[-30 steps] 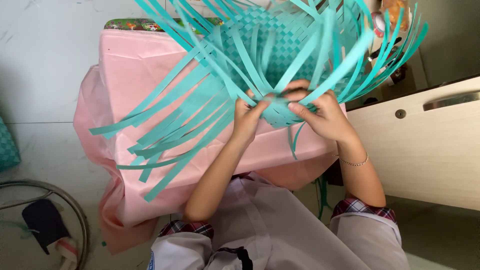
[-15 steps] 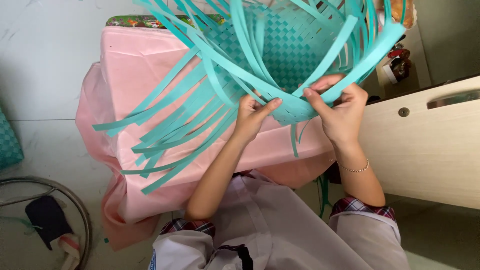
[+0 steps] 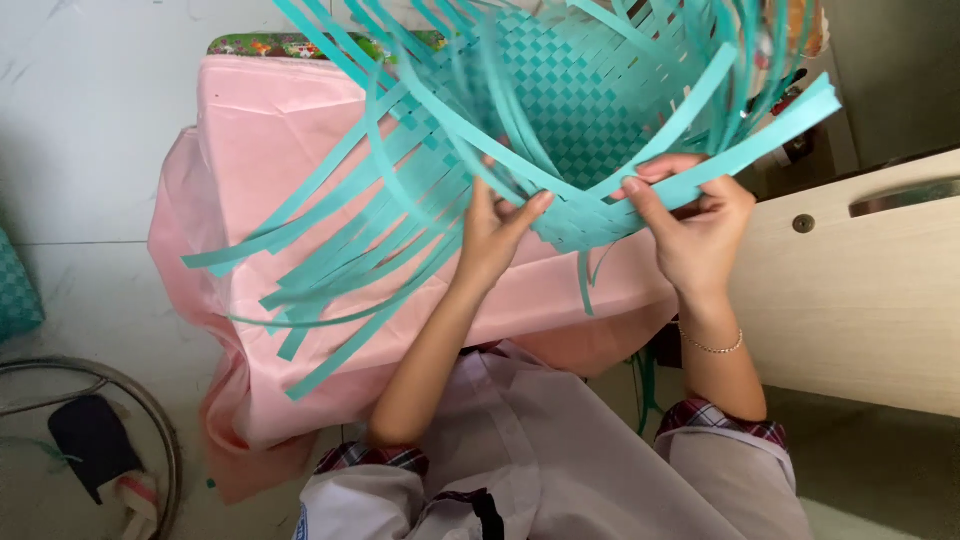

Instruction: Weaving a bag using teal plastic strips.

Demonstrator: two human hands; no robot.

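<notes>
Upper centre of frame: teal strip weaving (image 3: pixel 575 120), checkered base woven tight, held above pink-draped table (image 3: pixel 290 140). Many loose strips (image 3: pixel 330 270) trail unwoven toward left and upward; sides judged barely begun, most work left. Right hand (image 3: pixel 700 235) pinches wide strip at near edge. Left hand (image 3: pixel 495 235) grasps woven edge, fingers tucked among strips. Beige cabinet (image 3: pixel 860 300) at right.

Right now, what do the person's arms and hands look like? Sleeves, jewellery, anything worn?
Both hands are bare, no gloves or rings that I can make out. The right hand has a thin beaded bracelet at the wrist; the left hand has a bare wrist. Forearms are uncovered. Short white shirt sleeves end in red plaid cuffs on both arms.
</notes>
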